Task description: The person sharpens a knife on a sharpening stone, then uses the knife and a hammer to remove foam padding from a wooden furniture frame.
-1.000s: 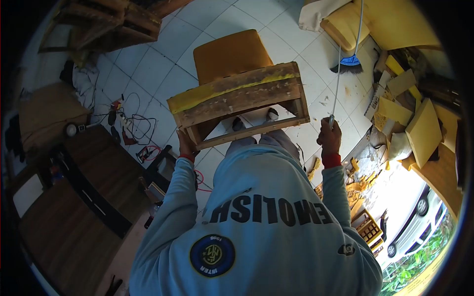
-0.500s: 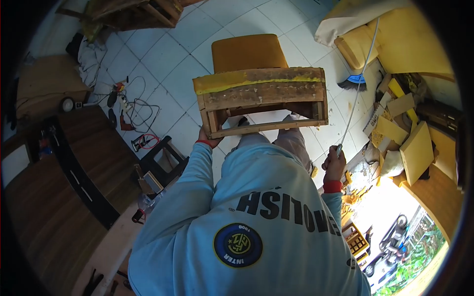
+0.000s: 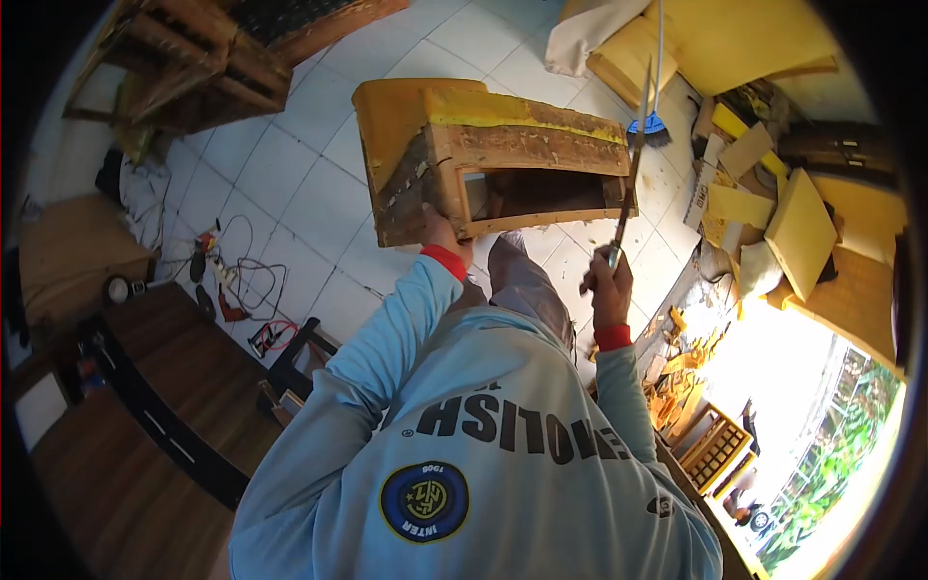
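White tiles (image 3: pixel 319 184) cover the floor, with messy wires (image 3: pixel 246 261) on the left, and a blue broom (image 3: pixel 650 126) and blocks of yellow foam (image 3: pixel 820 237) on the right. Old and worn, the chair (image 3: pixel 527 145) is just in front of the person's legs (image 3: pixel 532 280), near the middle of the view. Its wood is brown and rough, with pale spots and scratches. Along its top edge runs a yellow strip (image 3: pixel 527 111), and orange cloth (image 3: pixel 385 121) covers the far part. Its near side has a long, dark opening. The left hand (image 3: pixel 443 230) holds the low left corner, fingers bent against the wood, though some tips are hidden. The right hand (image 3: pixel 609 285) has its fingers curled around the handle of a long, thin knife (image 3: pixel 634 164). The blade points up and crosses the chair's right end in the view; I cannot tell if they touch.

Half a second ago, the chair faced straight on. Now it is turned, so its left side shows. The knife looked well apart from the chair then.
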A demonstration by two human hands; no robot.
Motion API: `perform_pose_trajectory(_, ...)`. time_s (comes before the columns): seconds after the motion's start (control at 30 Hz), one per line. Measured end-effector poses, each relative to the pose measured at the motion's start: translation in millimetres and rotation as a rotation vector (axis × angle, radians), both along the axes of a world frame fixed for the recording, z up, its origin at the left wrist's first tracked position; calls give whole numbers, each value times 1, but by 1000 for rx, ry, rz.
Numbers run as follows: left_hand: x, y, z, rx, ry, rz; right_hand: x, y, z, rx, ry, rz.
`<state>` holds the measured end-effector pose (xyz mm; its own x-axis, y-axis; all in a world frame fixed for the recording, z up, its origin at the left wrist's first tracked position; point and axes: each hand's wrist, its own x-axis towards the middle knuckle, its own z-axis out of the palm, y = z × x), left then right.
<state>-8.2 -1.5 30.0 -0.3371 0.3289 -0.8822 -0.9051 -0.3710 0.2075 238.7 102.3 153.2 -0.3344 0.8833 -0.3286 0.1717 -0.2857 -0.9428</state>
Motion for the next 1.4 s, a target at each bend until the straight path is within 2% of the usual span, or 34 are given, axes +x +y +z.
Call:
perform_pose_trajectory(0.1,30,34,23,-139,-84,-133,-22,28,-7,170,-23,86)
perform_pose_trajectory(0.13,39,51,48,-254,-74,-296,-29,38,-7,165,-16,71)
perform_pose_trajectory(0.27,76,82,50,46,31,-609,-48,88,-16,284,15,89)
perform_pose_trajectory(0.37,77,98,38,210,-52,-851,-46,115,-23,201,46,108)
perform_pose_trajectory(0.4,81,106,38,194,-49,-914,-41,125,-27,221,1,113)
perform_pose_trajectory(0.53,117,155,36,163,-93,-974,-13,156,-19,370,-325,156)
perform_pose_trajectory(0.63,168,202,32,85,-63,-1056,35,214,-47,400,-386,64)
perform_pose_trajectory(0.67,184,210,22,120,-15,-1113,44,230,-43,438,-472,52)
perform_pose_trajectory(0.77,222,209,-27,155,52,-1059,86,289,-63,553,-677,-60)
perform_pose_trajectory(0.83,225,189,-79,60,-79,-896,131,343,-105,537,-746,-144)
perform_pose_trajectory(0.87,216,183,-77,-117,-77,-882,161,377,-137,562,-762,-168)
perform_pose_trajectory(0.9,210,157,-119,-145,-117,-851,187,403,-160,581,-781,-188)
perform_pose_trajectory(0.97,187,114,-160,-293,-5,-917,224,451,-187,507,-852,-219)
perform_pose_trajectory(1.0,177,101,-167,-474,31,-955,240,473,-205,455,-931,-231)
perform_pose_trajectory(1.1,140,59,-181,-666,180,-1107,284,515,-260,368,-1039,-302)
perform_pose_trajectory(1.13,126,43,-179,-787,226,-1135,285,512,-265,314,-1038,-312)
perform_pose_trajectory(1.17,119,44,-167,-903,285,-1112,306,522,-297,350,-1040,-329)
perform_pose_trajectory(1.23,97,-1,-213,-960,492,-1239,322,527,-319,250,-1149,-305)
perform_pose_trajectory(1.33,94,16,-196,-1044,788,-1431,355,529,-363,204,-1111,-278)
perform_pose_trajectory(1.4,95,43,-179,-1128,992,-1551,354,507,-371,178,-1086,-315)
